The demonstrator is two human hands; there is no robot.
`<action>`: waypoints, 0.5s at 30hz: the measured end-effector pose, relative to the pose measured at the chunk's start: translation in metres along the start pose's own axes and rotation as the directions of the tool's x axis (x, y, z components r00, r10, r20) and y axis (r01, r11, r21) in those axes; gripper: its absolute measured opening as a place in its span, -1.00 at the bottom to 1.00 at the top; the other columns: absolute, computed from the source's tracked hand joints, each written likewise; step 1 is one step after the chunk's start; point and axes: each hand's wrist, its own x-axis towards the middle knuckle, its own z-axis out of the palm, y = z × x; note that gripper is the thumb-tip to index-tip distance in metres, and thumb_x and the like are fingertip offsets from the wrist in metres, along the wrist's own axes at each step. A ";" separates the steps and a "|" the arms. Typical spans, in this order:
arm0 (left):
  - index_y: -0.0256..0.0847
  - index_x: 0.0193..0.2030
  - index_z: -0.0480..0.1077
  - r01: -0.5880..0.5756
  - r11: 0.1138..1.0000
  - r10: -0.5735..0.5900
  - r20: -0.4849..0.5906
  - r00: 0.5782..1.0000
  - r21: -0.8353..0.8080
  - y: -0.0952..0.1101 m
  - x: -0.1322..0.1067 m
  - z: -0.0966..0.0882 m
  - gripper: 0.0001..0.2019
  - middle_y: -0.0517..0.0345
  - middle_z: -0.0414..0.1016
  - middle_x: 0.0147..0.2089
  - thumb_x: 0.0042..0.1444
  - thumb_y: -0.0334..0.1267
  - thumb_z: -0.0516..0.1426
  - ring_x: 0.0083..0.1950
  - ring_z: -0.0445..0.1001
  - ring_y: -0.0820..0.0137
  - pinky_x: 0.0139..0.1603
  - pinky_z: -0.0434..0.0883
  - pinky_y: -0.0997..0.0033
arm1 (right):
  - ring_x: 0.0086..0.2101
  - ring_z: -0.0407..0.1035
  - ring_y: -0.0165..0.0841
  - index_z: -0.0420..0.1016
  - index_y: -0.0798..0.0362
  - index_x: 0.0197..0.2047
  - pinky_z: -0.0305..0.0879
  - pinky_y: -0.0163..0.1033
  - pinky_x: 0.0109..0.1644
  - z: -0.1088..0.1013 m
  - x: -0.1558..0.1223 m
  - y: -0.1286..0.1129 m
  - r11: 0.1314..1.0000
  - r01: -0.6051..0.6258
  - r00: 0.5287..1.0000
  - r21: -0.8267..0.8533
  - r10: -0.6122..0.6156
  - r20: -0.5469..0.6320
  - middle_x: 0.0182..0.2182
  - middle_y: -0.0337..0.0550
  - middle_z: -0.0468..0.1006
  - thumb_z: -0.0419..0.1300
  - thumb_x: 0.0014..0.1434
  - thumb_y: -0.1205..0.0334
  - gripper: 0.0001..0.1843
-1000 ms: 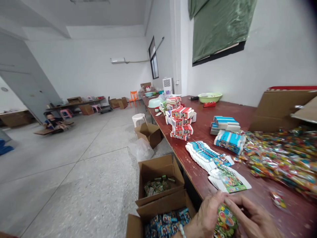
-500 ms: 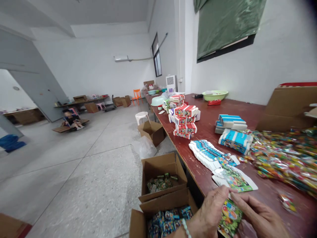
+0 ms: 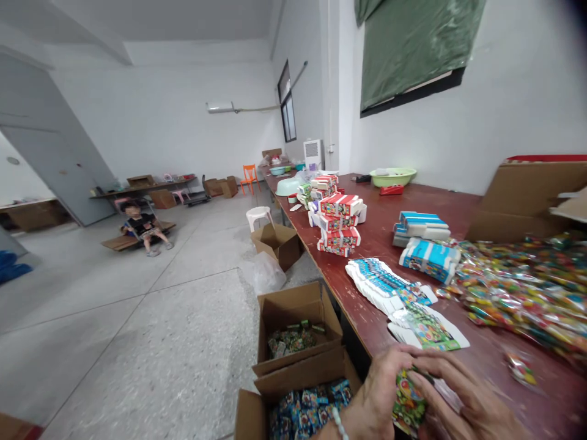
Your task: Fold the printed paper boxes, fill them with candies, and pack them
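White walls (image 3: 174, 122), speckled grey floor (image 3: 137, 342), long red-brown table (image 3: 385, 214), green-curtained window (image 3: 408, 55), orange chair (image 3: 249, 177).

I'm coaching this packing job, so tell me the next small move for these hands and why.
Probably press the green carton fully shut: left hand and right hand both pinch it at the table edge, and it looks only partly folded. Dropping it into the floor box of green packs would likely come after.

No legible text, brand, number or sign found. Printing on the green carton (image 3: 407, 400), the flat cartons (image 3: 428, 329) on the tabletop (image 3: 383, 211) and the red-and-white boxes (image 3: 340, 221) is too small and blurred to read
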 end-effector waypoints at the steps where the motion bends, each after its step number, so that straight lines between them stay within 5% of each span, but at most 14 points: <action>1: -0.28 -0.14 0.56 -0.026 1.000 0.026 -0.003 1.000 0.011 0.002 0.000 0.001 -0.59 -0.07 0.58 -0.02 -0.07 -0.04 0.23 0.09 0.47 0.07 0.10 0.36 0.23 | -0.13 0.57 -0.14 0.67 -0.13 -0.28 0.54 -0.16 -0.03 0.001 0.002 -0.001 1.000 -0.006 1.000 0.002 0.006 0.003 -0.15 -0.10 0.67 0.24 0.08 -0.07 -0.73; 8: -0.28 -0.05 0.49 0.111 0.990 -0.110 0.015 0.994 -0.091 0.013 0.008 -0.006 -0.62 0.03 0.61 -0.15 -0.04 -0.20 0.23 -0.07 0.56 0.22 -0.09 0.42 0.39 | 0.01 0.47 -0.10 0.57 -0.10 0.01 0.39 0.03 0.15 0.021 -0.004 -0.018 0.999 -0.019 1.000 0.036 0.019 -0.003 -0.02 -0.04 0.61 0.17 0.23 0.14 -0.70; 12: -0.28 0.03 0.43 0.257 0.939 -0.246 0.075 0.966 -0.228 0.015 0.019 -0.006 -0.62 0.07 0.60 -0.20 0.11 -0.14 0.22 -0.22 0.58 0.32 -0.25 0.47 0.44 | 0.12 0.35 0.00 0.31 -0.15 0.27 0.31 0.08 0.22 0.025 0.000 -0.016 0.999 -0.008 0.995 0.037 0.004 0.104 0.16 -0.04 0.46 0.44 -0.05 0.06 -0.19; 15: -0.15 0.13 0.34 0.265 0.951 -0.256 0.075 0.964 -0.160 0.017 0.021 -0.006 -0.56 0.17 0.56 -0.30 0.13 -0.10 0.22 -0.45 0.51 0.40 -0.51 0.41 0.49 | 0.17 0.31 -0.01 0.14 -0.15 0.36 0.30 0.06 0.23 0.024 0.006 -0.010 0.998 -0.005 0.970 0.068 -0.011 0.241 0.23 0.00 0.36 0.50 -0.17 -0.09 0.08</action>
